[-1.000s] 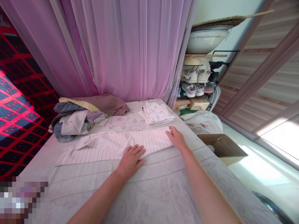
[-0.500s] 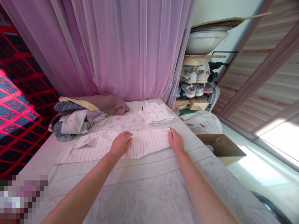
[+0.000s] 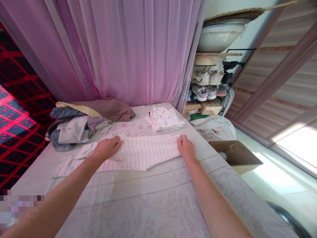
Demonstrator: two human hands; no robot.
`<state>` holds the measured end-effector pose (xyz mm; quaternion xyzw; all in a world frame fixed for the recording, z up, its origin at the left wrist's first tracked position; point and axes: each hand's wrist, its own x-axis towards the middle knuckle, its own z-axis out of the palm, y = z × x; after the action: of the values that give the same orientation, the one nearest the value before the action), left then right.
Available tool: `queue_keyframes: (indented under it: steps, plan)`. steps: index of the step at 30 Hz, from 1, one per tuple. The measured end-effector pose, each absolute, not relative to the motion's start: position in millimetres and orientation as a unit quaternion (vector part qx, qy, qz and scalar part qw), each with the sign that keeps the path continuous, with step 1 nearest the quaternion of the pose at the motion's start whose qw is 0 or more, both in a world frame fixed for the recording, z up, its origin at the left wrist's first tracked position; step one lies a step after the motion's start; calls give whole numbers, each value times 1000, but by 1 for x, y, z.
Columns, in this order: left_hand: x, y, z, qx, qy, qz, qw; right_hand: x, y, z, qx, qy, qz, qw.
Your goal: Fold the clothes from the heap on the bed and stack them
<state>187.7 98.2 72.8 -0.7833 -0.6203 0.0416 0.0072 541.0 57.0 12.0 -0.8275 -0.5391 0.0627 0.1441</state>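
Pink-striped white garment (image 3: 146,152) lying on a floral bedsheet (image 3: 138,205)
Left hand (image 3: 106,148) lies palm-down on it, grip unclear; right hand (image 3: 186,148) pinches its edge.

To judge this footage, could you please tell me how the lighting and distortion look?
In the head view, sunlight glares on the floor at right, the wide lens bends the wood-look door and curtain, and a pixelated patch covers the lower left corner.
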Motion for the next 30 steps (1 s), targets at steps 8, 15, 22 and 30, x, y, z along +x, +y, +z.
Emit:
queue_keyframes:
  steps: [8,15,22,30]
  plan:
    - [203,115,58,-743,-658,117,-43,522,69,25,-841,-534,43,70]
    - [236,89,61,-814,-581,-3,3,526,74,27,-844,-527,80,61]
    - [284,26,16,-915,-346,-165,-127,549,58,10,-799,-536,146,231]
    - [289,21,-12,-911,-363,-175,-90,555,49,-14,-747,-591,53,298]
